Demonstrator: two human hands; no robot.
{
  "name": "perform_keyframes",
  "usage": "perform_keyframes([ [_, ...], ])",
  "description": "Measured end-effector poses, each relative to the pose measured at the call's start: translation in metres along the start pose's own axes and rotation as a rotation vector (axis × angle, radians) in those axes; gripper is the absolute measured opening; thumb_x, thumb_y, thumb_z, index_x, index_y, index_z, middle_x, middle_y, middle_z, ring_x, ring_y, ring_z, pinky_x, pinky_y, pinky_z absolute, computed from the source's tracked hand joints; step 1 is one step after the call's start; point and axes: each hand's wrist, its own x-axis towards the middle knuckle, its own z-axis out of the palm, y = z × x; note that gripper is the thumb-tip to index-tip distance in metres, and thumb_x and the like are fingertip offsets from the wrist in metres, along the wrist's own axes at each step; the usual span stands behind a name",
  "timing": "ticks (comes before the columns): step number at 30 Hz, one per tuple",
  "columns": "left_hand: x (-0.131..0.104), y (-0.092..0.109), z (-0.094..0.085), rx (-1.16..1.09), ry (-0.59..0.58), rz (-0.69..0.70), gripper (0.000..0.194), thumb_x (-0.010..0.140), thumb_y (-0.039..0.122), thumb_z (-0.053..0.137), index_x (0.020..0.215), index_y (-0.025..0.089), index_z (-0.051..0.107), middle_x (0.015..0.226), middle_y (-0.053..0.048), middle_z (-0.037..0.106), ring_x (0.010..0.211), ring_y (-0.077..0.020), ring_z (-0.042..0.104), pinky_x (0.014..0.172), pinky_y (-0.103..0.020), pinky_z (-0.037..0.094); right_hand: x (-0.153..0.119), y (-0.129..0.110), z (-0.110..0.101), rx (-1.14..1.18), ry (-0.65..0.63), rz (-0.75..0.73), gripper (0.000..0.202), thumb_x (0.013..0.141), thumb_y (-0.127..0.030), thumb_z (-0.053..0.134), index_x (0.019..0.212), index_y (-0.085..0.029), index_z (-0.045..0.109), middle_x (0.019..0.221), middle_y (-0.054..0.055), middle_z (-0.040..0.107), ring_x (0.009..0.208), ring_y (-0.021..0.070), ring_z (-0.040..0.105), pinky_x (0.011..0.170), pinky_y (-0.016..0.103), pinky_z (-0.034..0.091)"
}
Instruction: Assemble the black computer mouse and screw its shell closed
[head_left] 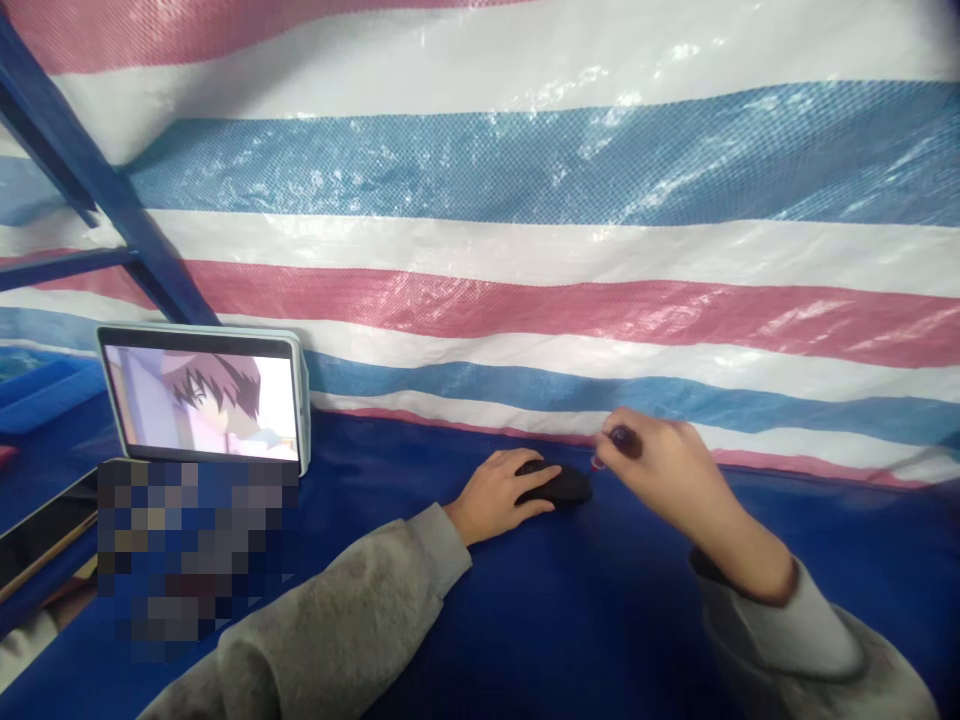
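A black computer mouse lies on the dark blue surface near the striped sheet. My left hand rests on its left end, with fingers and thumb around its sides. Just to the right and slightly higher, my right hand is closed in a pinch. Between its thumb and fingers shows the dark rounded end of a small object. A small pinkish, clear bit shows below the fingertips. The rest of the object is hidden in my hand, and its kind cannot be made out.
At the left a tablet stands propped up, showing a cartoon. A phone-like dark device lies nearer, beside a blurred-out patch. Blue metal bars stand at the upper left. A striped plastic sheet hangs behind the blue surface.
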Motion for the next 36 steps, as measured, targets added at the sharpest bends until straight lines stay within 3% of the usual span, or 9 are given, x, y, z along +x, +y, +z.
perform_keyframes([
  [6,0.000,0.000,0.000,0.038,0.023,0.034,0.045,0.095,0.051,0.050,0.134,0.027,0.054,0.133,-0.007,0.056,0.128,-0.0235,0.050,0.106,-0.040,0.043,-0.002,0.003,0.004,-0.098,-0.009,-0.017,0.017,0.086,-0.030,0.049,0.092,-0.024,0.064,0.065,0.000,0.071,0.058,0.0205,0.065,0.055,0.028,0.035],
  [16,-0.001,-0.002,0.003,0.103,0.041,0.135,0.047,0.098,0.048,0.045,0.135,0.020,0.053,0.141,-0.009,0.052,0.136,-0.0211,0.043,0.116,-0.040,0.035,-0.003,0.000,0.004,-0.197,-0.111,-0.010,0.031,0.095,-0.041,0.039,0.083,-0.022,0.060,0.063,0.003,0.068,0.058,0.0215,0.063,0.053,0.029,0.029],
  [20,-0.001,-0.001,0.003,0.093,0.013,0.172,0.048,0.099,0.045,0.046,0.138,0.019,0.049,0.145,-0.010,0.048,0.139,-0.0215,0.039,0.117,-0.041,0.033,-0.003,0.000,-0.002,-0.170,-0.147,-0.042,0.017,0.090,-0.028,0.043,0.084,-0.022,0.057,0.081,0.003,0.070,0.067,0.0199,0.064,0.056,0.028,0.033],
  [23,-0.002,0.001,0.001,0.075,-0.018,0.172,0.048,0.097,0.037,0.051,0.141,0.018,0.046,0.148,-0.011,0.043,0.142,-0.0227,0.034,0.118,-0.043,0.030,-0.004,0.001,-0.004,-0.150,-0.156,-0.064,0.014,0.085,-0.022,0.045,0.090,-0.022,0.057,0.081,0.002,0.070,0.067,0.0198,0.064,0.058,0.029,0.034],
  [26,-0.002,0.002,0.000,0.063,-0.034,0.166,0.050,0.095,0.031,0.053,0.142,0.018,0.044,0.150,-0.011,0.041,0.143,-0.0228,0.032,0.119,-0.044,0.028,-0.004,0.002,-0.003,-0.134,-0.167,-0.058,0.017,0.091,-0.027,0.041,0.094,-0.022,0.057,0.076,0.002,0.071,0.063,0.0197,0.064,0.058,0.029,0.035],
  [32,-0.003,0.002,0.000,0.053,-0.042,0.160,0.048,0.098,0.035,0.049,0.144,0.020,0.041,0.150,-0.010,0.040,0.142,-0.0231,0.033,0.118,-0.046,0.030,-0.003,0.003,-0.001,-0.217,-0.190,-0.008,0.032,0.096,-0.044,0.036,0.092,-0.022,0.060,0.065,0.003,0.069,0.062,0.0235,0.066,0.054,0.030,0.033],
  [36,-0.002,0.001,0.000,0.055,-0.026,0.170,0.047,0.099,0.038,0.048,0.142,0.019,0.044,0.148,-0.010,0.043,0.141,-0.0222,0.035,0.118,-0.043,0.031,-0.004,0.001,-0.003,-0.181,-0.138,-0.055,0.027,0.093,-0.033,0.040,0.103,-0.021,0.062,0.082,0.005,0.074,0.070,0.0224,0.068,0.059,0.030,0.038],
])
